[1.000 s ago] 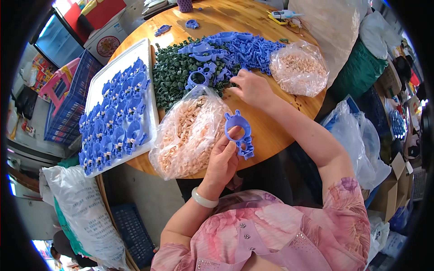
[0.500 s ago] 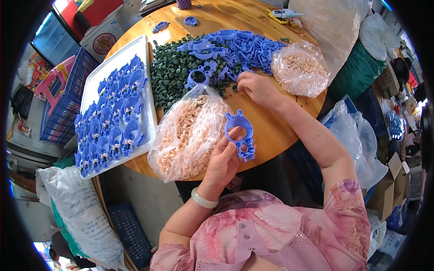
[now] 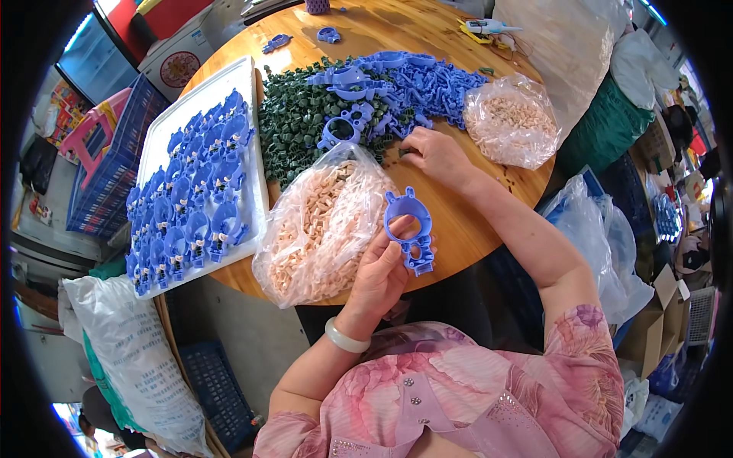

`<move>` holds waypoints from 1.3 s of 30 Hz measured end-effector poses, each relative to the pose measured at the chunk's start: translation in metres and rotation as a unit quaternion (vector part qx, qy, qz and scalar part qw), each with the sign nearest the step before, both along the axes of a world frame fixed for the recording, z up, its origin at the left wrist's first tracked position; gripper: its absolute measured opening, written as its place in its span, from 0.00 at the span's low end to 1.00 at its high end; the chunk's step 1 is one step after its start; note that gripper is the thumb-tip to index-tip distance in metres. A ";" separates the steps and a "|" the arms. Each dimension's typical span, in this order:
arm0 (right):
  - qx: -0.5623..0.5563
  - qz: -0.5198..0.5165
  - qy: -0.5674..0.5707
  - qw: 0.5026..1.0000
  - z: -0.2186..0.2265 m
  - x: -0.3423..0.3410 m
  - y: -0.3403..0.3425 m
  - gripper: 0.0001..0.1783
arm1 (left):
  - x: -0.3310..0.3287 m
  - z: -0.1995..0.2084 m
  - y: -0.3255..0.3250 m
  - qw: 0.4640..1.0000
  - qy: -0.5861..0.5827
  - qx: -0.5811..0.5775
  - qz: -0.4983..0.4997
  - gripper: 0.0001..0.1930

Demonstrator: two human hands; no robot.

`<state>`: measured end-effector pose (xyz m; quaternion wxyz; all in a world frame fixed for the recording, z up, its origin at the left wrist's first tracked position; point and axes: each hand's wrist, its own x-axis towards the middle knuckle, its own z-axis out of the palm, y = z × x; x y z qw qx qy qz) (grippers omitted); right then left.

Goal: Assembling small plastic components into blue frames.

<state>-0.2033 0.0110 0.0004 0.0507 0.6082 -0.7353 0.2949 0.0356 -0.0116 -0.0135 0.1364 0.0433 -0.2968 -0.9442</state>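
My left hand (image 3: 379, 276) holds up a blue plastic frame (image 3: 422, 248) with a large round opening, two small ears and smaller holes below. Its fingers are wrapped round the frame's left side. Farther off, my right hand (image 3: 439, 158) pinches a small dark green plastic piece (image 3: 403, 153) just over the wooden table (image 3: 466, 221). Left of that hand lies a heap of dark green pieces (image 3: 298, 122), with blue parts (image 3: 435, 88) heaped behind it. A clear bag of peach-coloured pieces (image 3: 324, 237) sits beside my left hand.
A white tray (image 3: 261, 183) at the left carries rows of blue figures. Another bag of peach pieces (image 3: 511, 122) stands at the table's right. Two loose blue frames lie near the far edge, with a pale blue tool (image 3: 489, 27) at the far right. Crates and sacks surround the table.
My right hand has drawn slightly nearer, away from the heap, with the green piece at its fingertips. The left hand still holds the blue frame. The whole view has shifted slightly.
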 end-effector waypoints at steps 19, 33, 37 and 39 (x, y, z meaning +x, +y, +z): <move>-0.010 0.043 -0.080 0.996 0.001 -0.001 0.007 0.05 | 0.001 0.000 -0.001 1.000 0.007 0.003 -0.009 0.29; -0.011 -0.026 -0.044 0.999 0.006 0.006 0.004 0.06 | 0.001 0.000 -0.001 1.000 0.011 0.005 -0.010 0.28; -0.024 -0.003 -0.042 0.999 0.003 0.002 0.004 0.03 | 0.002 0.001 -0.002 1.000 0.018 0.018 -0.017 0.26; -0.036 0.010 -0.037 0.999 0.000 -0.002 0.004 0.03 | 0.002 0.001 -0.002 0.999 0.029 0.029 -0.026 0.25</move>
